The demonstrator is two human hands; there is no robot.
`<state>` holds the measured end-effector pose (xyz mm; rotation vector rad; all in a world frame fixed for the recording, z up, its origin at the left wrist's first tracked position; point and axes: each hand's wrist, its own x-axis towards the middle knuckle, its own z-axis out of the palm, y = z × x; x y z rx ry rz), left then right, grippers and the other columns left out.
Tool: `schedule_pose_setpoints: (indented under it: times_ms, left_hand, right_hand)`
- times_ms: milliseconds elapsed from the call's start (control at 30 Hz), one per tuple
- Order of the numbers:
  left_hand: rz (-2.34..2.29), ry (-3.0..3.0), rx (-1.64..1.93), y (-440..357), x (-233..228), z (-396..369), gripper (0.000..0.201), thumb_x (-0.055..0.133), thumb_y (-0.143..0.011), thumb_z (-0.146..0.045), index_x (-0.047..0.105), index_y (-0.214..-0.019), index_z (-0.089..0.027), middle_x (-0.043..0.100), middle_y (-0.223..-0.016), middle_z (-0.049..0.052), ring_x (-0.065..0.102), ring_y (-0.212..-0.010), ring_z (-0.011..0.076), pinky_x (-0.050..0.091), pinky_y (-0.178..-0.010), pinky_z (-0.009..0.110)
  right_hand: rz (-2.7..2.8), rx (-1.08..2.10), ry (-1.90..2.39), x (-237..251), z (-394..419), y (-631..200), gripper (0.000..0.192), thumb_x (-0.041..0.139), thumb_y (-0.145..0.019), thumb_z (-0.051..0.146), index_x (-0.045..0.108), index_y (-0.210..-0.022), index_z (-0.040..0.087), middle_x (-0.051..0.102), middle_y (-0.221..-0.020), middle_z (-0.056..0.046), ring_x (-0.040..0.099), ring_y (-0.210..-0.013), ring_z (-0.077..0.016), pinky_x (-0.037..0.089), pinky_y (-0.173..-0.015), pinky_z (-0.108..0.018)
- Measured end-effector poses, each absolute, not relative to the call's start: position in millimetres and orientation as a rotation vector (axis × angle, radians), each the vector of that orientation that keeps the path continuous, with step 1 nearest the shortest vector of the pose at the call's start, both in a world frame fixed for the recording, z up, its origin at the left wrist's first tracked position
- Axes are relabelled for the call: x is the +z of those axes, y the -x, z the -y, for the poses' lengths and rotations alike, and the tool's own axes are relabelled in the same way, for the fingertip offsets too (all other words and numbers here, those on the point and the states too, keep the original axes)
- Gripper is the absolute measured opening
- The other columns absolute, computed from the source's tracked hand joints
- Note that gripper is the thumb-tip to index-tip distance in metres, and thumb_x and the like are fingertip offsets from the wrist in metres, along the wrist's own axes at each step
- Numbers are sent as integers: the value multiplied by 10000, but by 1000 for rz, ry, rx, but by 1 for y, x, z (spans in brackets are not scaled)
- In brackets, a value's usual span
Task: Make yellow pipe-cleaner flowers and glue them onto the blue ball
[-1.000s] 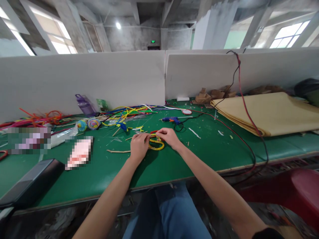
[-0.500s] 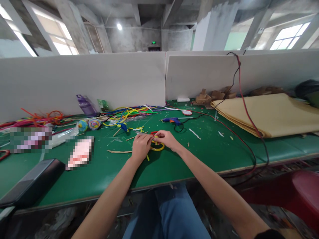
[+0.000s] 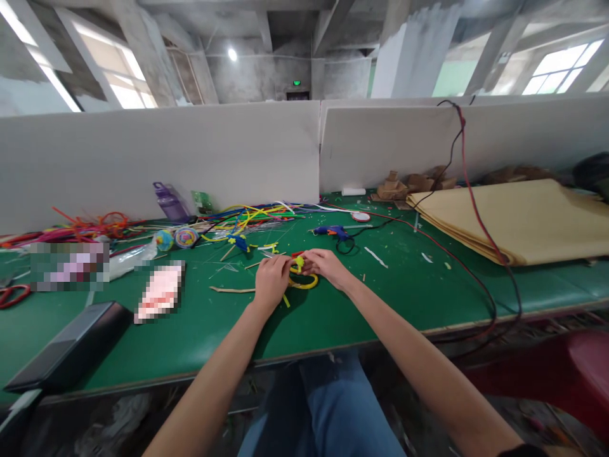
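Over the green tabletop, both hands meet at a small knotted yellow piece, perhaps of fuzzy craft stem. My left hand is closed, its fingertips pinching the piece from the left. My right hand has its fingers bent and drawn together at the piece's other side; the exact grip is partly hidden. Just below lies a yellow loop, partly covered by the hands. A bit of red shows behind the fingertips. A thin wooden stick lies left of my left hand.
A blue glue gun lies beyond my hands, its cable running right. Colored stems and a purple bottle are at the back left. A black case stands front left, red-handled scissors far left, brown paper sheets right.
The right fingers have shifted slightly right and loosened a little, so more of the yellow piece shows. The whole view has moved slightly; the left hand keeps its place.
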<state>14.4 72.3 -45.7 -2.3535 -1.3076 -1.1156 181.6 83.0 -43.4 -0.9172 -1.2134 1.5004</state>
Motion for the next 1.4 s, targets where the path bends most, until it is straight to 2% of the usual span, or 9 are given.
schedule_pose_setpoints:
  times_ms: [67,167,400,633,867,1067,1200,1400]
  left_hand:
    - [1324,2348,-1131,-13,-47,-73,175,441,-900,-212,609,-856,-186,691,-844,55,611,-782,201,405,-742,331]
    - [1304,2363,-1119,-14,-48,-73,169,443,-899,-215,606,-866,-189,686,-850,57,606,-791,204,408,-748,335]
    - [1242,2467,-1061,-17,-46,-70,161,442,-901,-208,587,-835,-186,677,-820,44,595,-773,191,415,-767,333]
    - [1259,2456,-1087,-16,-44,-72,184,421,-905,-211,588,-831,-187,674,-819,54,607,-773,191,422,-747,330]
    - [1376,2456,-1303,-14,-48,-70,158,469,-877,-249,612,-840,-195,688,-842,49,614,-790,191,457,-740,310]
    - [1550,2724,-1449,-18,-41,-68,186,522,-839,-316,644,-775,-191,675,-682,9,617,-629,156,468,-632,262]
    - [1750,2800,-1737,-20,-38,-70,266,536,-821,-408,673,-832,-180,696,-672,17,654,-644,176,492,-624,266]
    - [1930,2939,-1957,-19,-41,-77,270,632,-736,-423,654,-766,-155,676,-627,22,645,-588,173,476,-521,250]
  right_hand:
    - [1306,1444,891,-42,-82,-181,288,631,-741,381,643,-920,156,683,-806,-52,648,-691,-150,532,-635,-272]
    - [1484,1297,842,-43,-79,-177,334,685,-677,326,629,-968,173,681,-880,-42,639,-754,-160,518,-634,-260]
    - [1525,1066,918,-47,-77,-176,128,640,-684,256,601,-760,160,635,-583,0,603,-545,-139,479,-579,-261]
    - [1375,1187,866,-47,-82,-181,157,671,-654,280,588,-709,157,654,-624,-17,620,-547,-147,515,-585,-280]
    - [1433,1270,831,-50,-85,-184,352,701,-647,298,588,-955,169,674,-819,-29,645,-709,-148,516,-654,-269]
    - [1352,1017,842,-50,-88,-185,318,703,-643,248,553,-914,175,654,-807,-23,635,-773,-150,494,-745,-281]
    - [1464,989,847,-47,-82,-182,243,643,-720,264,571,-933,173,685,-883,-68,649,-829,-178,491,-762,-304]
    - [1557,844,833,-45,-77,-180,286,573,-774,225,588,-1057,193,693,-945,-65,649,-893,-185,492,-766,-296]
